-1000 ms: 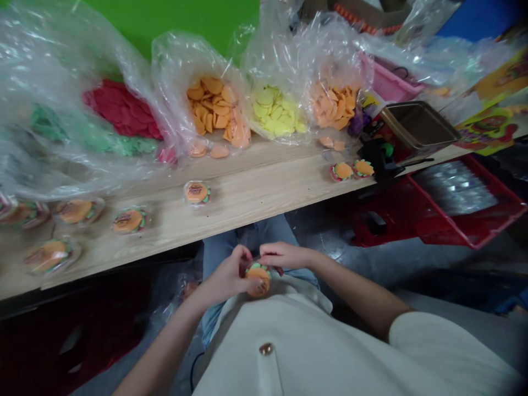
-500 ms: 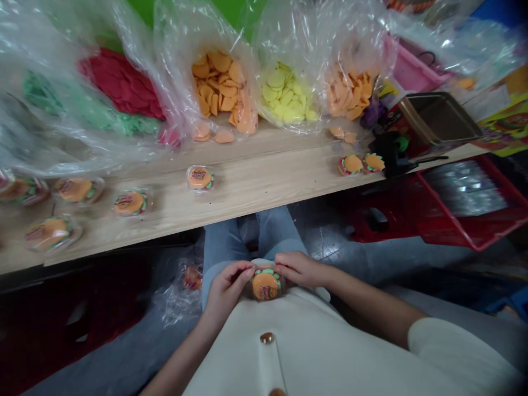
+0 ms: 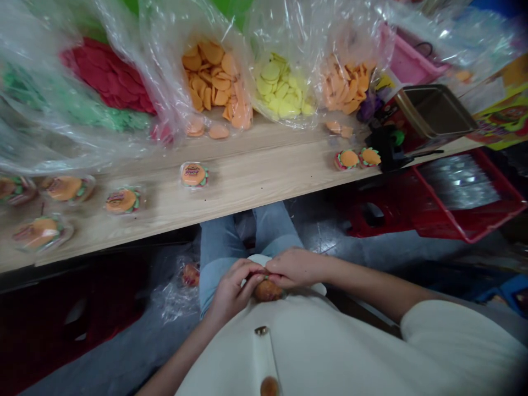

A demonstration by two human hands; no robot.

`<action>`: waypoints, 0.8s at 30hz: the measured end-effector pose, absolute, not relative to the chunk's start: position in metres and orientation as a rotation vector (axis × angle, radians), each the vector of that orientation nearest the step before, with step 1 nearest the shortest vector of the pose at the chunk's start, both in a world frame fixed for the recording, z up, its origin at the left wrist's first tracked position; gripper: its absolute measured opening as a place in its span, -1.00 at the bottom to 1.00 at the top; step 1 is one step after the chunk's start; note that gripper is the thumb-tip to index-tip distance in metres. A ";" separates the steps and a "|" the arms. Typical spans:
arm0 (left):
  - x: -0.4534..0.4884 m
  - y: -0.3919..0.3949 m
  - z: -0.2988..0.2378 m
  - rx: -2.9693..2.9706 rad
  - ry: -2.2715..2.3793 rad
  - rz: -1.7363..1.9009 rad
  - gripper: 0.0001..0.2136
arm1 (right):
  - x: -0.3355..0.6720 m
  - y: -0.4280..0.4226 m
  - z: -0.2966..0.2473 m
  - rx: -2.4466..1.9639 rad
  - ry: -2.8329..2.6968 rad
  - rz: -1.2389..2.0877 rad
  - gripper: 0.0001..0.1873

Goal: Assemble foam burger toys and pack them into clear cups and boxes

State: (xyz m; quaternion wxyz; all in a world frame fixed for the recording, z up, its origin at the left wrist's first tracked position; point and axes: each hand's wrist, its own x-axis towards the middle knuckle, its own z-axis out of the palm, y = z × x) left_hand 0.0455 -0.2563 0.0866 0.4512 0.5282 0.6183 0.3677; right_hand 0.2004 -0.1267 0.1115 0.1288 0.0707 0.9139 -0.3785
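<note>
In my lap, against the pale top, a small toy burger in a clear plastic case (image 3: 268,291) is held between both hands. My left hand (image 3: 234,286) pinches its left edge with thumb and fingers. From the other side my right hand (image 3: 297,268) grips its upper right edge, with the fingers curled in. The two sets of fingertips nearly meet at the top of the case and hide part of it. Bits of green show under the fingers. Another cased toy burger (image 3: 194,175) sits on the wooden table (image 3: 247,176).
Several cased burgers (image 3: 122,201) stand at the table's left. Two burgers (image 3: 347,159) lie at its right. Clear bags hold red (image 3: 109,77), orange (image 3: 212,77), yellow (image 3: 280,88) and peach pieces (image 3: 344,88). A tin (image 3: 441,113) stands beyond a red crate (image 3: 466,231).
My right hand has moved left over the case, and my fingertips have come together at its top. The burger's face is now tilted and more covered. The camera view has shifted slightly.
</note>
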 end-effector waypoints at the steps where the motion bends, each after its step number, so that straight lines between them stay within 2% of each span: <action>1: 0.046 -0.257 0.087 1.330 1.526 0.912 -0.85 | 0.201 -0.127 0.112 0.197 2.663 -1.099 -0.87; 4: 0.045 -0.256 0.087 1.282 1.501 0.914 -0.85 | 0.203 -0.127 0.112 0.197 2.660 -1.117 -0.86; 11: 0.044 -0.252 0.087 0.599 1.252 1.001 -0.82 | 0.200 -0.119 0.121 0.258 2.696 -1.110 -0.90; 15: 0.046 -0.250 0.088 0.827 1.363 0.949 -0.90 | 0.198 -0.122 0.127 0.207 2.643 -1.082 -0.89; 19: 0.046 -0.251 0.089 1.127 1.392 0.962 -0.88 | 0.199 -0.131 0.125 0.273 2.647 -0.982 -0.82; 24: 0.047 -0.250 0.093 1.148 1.312 0.941 -0.88 | 0.202 -0.137 0.127 0.239 2.663 -0.947 -0.83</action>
